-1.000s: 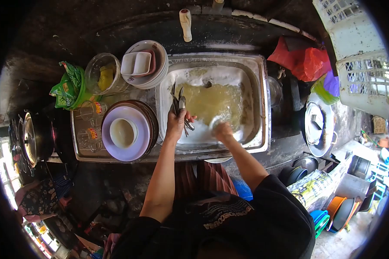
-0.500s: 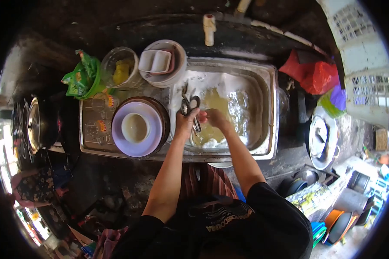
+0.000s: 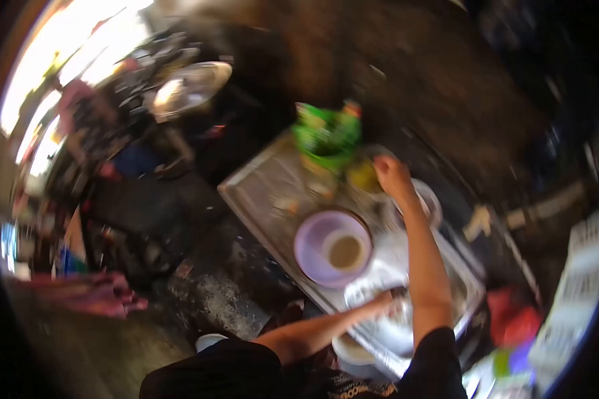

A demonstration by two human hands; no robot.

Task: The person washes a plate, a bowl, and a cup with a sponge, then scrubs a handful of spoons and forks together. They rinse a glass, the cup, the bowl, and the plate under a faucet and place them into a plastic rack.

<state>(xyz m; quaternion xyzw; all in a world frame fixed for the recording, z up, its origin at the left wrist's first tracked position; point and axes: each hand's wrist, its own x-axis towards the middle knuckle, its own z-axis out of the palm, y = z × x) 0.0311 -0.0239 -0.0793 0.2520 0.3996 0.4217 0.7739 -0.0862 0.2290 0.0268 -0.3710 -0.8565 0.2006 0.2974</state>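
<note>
The whole view is smeared by motion. My left hand (image 3: 385, 304) is over the sink (image 3: 474, 296), its fingers curled around something blurred and greyish that I cannot make out. My right hand (image 3: 393, 175) is stretched out over the clear container (image 3: 361, 189), near the yellow thing (image 3: 364, 178) inside it. Blur hides whether its fingers touch or grip anything. A lilac basin (image 3: 306, 243) stands on the drainboard (image 3: 259, 189), with a white bowl (image 3: 347, 251) of cloudy liquid inside.
A green tub with green packets (image 3: 326, 136) stands beside the clear container. Stacked pale bowls (image 3: 429, 203) are partly behind my right forearm. A red plastic bag (image 3: 512, 316) lies past the sink. A shiny lidded pot (image 3: 190, 90) is at upper left.
The view has swung left and tilted. My right hand has left the sink and reached to the clear container. My left hand, which held several metal utensils, stays over the sink.
</note>
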